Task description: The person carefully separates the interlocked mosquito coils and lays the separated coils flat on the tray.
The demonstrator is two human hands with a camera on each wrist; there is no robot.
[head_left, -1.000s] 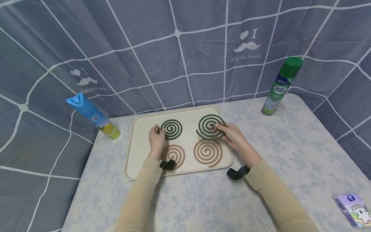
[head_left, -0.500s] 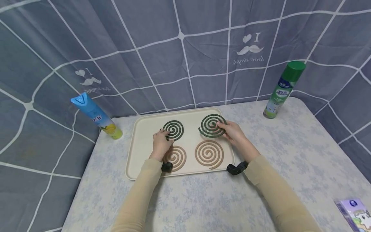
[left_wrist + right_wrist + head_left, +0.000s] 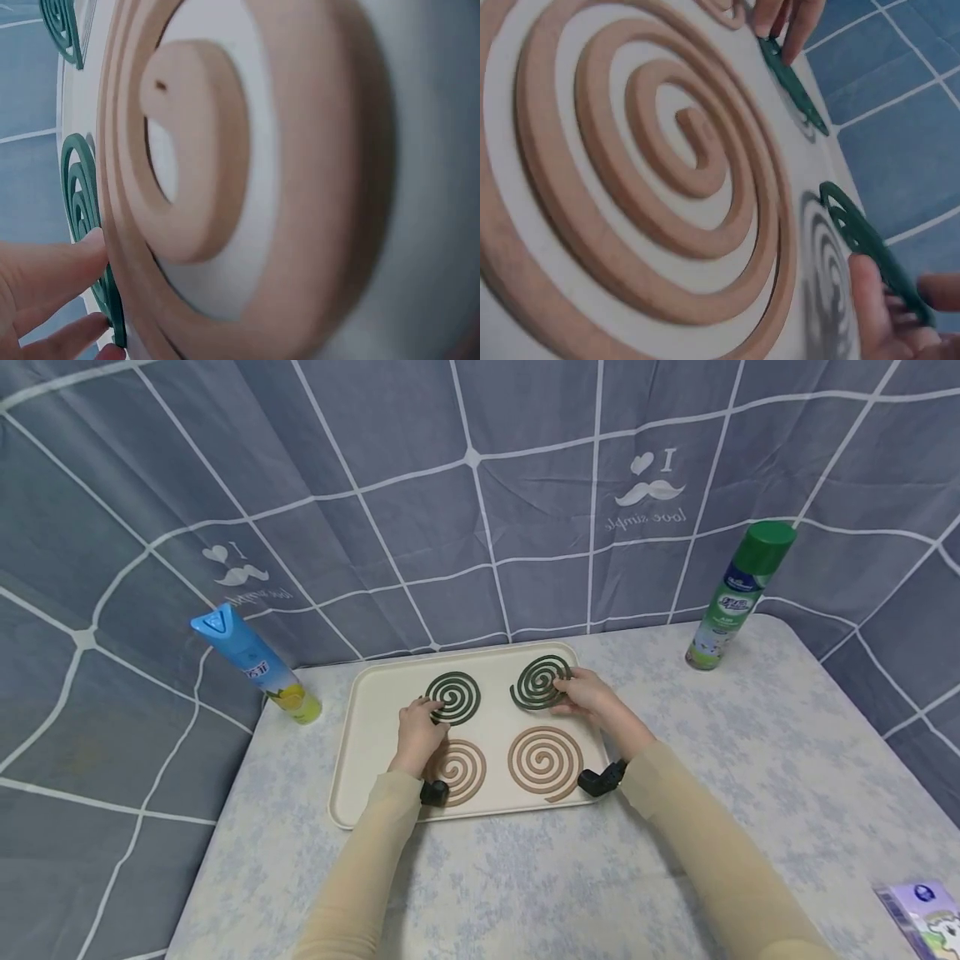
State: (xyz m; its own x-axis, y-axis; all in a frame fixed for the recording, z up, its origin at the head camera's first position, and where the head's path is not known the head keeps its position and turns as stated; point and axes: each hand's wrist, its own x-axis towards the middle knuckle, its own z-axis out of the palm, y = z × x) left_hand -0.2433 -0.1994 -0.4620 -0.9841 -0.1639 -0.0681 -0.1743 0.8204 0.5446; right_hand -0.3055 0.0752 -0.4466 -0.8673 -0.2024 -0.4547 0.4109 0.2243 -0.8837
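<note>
A cream tray (image 3: 371, 727) bears two brown mosquito coils lying flat, one left (image 3: 467, 770) and one right (image 3: 545, 760). Behind them, my left hand (image 3: 420, 735) pinches the near-left edge of a green mosquito coil (image 3: 452, 697), its thumb and fingers on opposite faces in the left wrist view. My right hand (image 3: 596, 700) holds a second green coil (image 3: 542, 681) by its right side, tilted. The right wrist view shows this coil (image 3: 866, 244) raised, with its shadow on the tray below. Part of the left brown coil is hidden by my left wrist.
A blue and yellow spray can (image 3: 255, 664) stands left of the tray. To the back right stands a green spray can (image 3: 738, 597). A purple packet (image 3: 930, 914) lies at the lower right. A grey-blue checked curtain (image 3: 420, 527) hangs behind the table (image 3: 517, 885).
My left fingers have moved from the left side of their green coil onto its near-left edge. My right hand has shifted slightly left, tilting its coil more. The head view has shifted a little.
</note>
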